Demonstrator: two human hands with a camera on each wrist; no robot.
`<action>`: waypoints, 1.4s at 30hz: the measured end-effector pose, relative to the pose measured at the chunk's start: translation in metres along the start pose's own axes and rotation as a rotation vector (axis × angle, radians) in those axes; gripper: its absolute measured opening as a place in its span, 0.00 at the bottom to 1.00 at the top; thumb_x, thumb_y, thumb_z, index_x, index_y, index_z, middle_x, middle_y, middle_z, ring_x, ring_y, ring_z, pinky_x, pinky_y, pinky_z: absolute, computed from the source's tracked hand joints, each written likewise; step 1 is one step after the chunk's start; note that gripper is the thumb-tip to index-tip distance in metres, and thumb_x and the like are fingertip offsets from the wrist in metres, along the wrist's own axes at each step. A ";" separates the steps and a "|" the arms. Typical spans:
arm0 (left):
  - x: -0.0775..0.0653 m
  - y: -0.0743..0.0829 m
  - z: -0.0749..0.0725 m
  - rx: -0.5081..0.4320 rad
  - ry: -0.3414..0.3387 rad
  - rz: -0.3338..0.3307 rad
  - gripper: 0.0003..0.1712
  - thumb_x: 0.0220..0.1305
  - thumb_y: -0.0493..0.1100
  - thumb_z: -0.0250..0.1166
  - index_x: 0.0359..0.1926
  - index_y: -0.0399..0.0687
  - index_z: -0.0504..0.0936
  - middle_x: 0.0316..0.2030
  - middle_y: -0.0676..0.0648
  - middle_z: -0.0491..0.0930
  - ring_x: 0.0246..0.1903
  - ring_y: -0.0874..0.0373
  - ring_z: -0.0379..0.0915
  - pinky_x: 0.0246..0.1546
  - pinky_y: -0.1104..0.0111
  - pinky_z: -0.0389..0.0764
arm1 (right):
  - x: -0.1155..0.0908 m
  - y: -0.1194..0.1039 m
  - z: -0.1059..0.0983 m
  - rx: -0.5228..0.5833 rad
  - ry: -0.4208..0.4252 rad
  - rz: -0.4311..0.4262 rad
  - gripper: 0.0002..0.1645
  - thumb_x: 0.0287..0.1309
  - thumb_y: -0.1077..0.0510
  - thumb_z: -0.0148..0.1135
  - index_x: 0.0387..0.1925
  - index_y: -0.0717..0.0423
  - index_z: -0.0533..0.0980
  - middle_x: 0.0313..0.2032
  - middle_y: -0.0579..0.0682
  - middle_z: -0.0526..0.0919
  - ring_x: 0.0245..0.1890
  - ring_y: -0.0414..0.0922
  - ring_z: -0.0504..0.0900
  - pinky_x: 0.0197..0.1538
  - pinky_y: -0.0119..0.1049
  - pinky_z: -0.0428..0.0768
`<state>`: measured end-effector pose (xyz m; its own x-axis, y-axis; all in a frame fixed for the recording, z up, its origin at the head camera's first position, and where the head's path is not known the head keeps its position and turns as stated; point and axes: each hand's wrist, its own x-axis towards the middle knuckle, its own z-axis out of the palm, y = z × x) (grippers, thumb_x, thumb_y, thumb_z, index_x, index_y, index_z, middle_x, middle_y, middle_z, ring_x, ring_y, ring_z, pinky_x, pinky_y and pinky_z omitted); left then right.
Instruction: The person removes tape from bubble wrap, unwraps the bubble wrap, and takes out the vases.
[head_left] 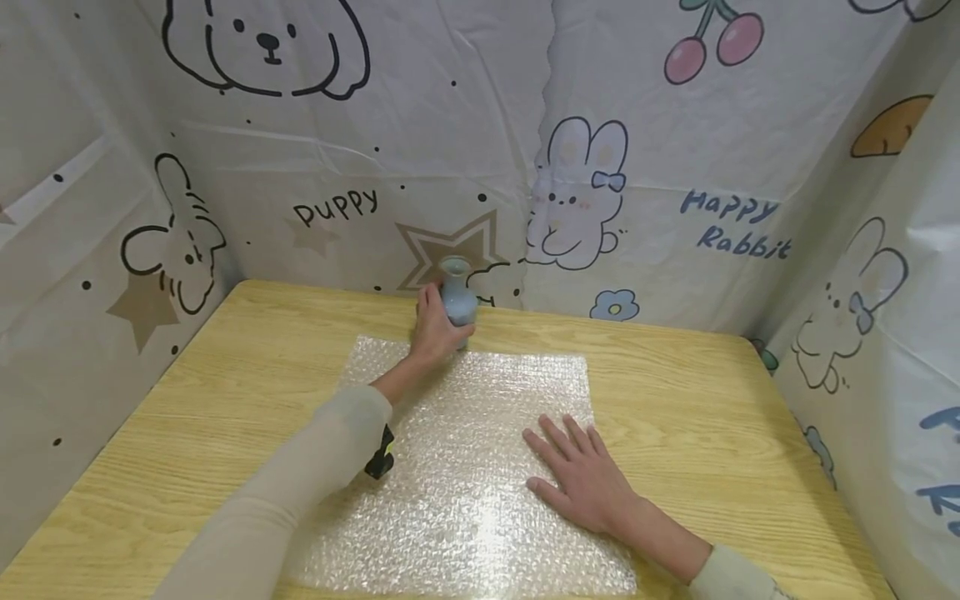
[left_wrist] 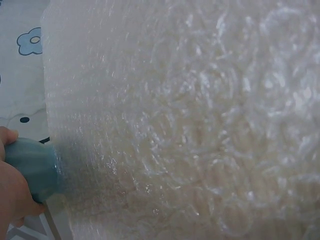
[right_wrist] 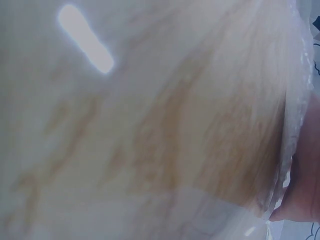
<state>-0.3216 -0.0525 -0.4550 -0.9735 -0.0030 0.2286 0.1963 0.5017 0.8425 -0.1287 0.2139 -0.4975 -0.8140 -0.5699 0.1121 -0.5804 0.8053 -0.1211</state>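
Note:
A pale blue vase [head_left: 460, 302] with a narrow neck and flared rim stands upright at the back edge of the bubble wrap [head_left: 465, 417]. My left hand [head_left: 437, 329] grips the vase's body from the left, thumb across its front. In the left wrist view, the vase [left_wrist: 35, 167] is between the fingers and thumb of the left hand [left_wrist: 12, 192], and its base meets the wrap. With fingers spread, my right hand [head_left: 581, 479] rests on the right side of the wrap. The right wrist view shows only part of that hand [right_wrist: 305, 165] beside the wrap's edge.
The bubble wrap lies flat on a wood-grain table [head_left: 675, 417]. Patterned cloth [head_left: 450, 125] with cartoon drawings hangs behind the table and along both sides. A small black device [head_left: 380, 456] sits at the left wrist.

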 end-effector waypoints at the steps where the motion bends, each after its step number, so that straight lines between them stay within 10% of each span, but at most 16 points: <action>1: 0.000 0.000 0.001 -0.005 -0.004 0.004 0.52 0.52 0.36 0.76 0.71 0.36 0.53 0.65 0.35 0.57 0.63 0.40 0.59 0.60 0.50 0.72 | 0.000 0.000 0.000 0.002 0.003 -0.002 0.39 0.73 0.34 0.44 0.77 0.46 0.58 0.76 0.56 0.55 0.74 0.64 0.51 0.67 0.70 0.54; 42: 0.002 -0.003 -0.005 0.080 -0.096 0.004 0.67 0.49 0.47 0.81 0.78 0.45 0.44 0.73 0.38 0.52 0.67 0.38 0.56 0.65 0.45 0.64 | 0.007 0.001 -0.015 -0.041 -0.058 -0.027 0.41 0.71 0.30 0.43 0.76 0.46 0.60 0.74 0.56 0.59 0.71 0.65 0.57 0.66 0.67 0.61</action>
<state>-0.3232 -0.0586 -0.4547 -0.9802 0.0801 0.1809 0.1940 0.5688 0.7993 -0.1346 0.2135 -0.4820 -0.7986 -0.5992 0.0569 -0.6019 0.7947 -0.0785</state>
